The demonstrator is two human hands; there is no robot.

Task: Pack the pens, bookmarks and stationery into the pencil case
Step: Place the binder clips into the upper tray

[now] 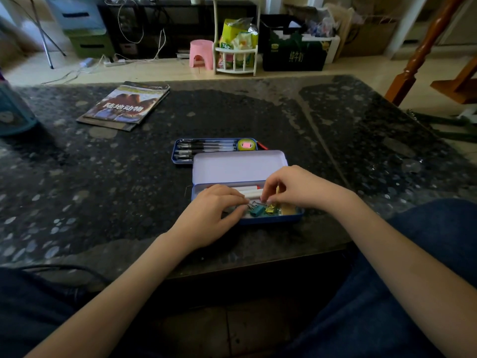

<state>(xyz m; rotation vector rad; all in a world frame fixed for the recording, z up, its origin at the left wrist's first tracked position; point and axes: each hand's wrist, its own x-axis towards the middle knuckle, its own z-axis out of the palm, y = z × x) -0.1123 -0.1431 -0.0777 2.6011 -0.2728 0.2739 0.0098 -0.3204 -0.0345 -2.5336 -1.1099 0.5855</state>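
Note:
A blue tin pencil case [273, 220] lies open near the table's front edge, its pale lid [238, 166] raised behind it. Inside lie white sticks [251, 193], a teal binder clip [258, 211], yellow clips [271, 209] and a tan piece [287, 209]. My left hand [209, 218] rests in the case's left part, fingertips touching the metal handles of the clips. My right hand [296, 188] hovers over the case's right part, fingers curled and pinching a clip handle. Behind the lid, a blue inner tray [175, 153] holds several black pens [206, 148] and a green tape roll [246, 144].
A stack of magazines [126, 104] lies at the back left of the dark stone table [361, 151]. A teal container [13, 112] stands at the left edge. A red item [262, 146] pokes out right of the tray. Stool, rack and boxes stand on the floor beyond.

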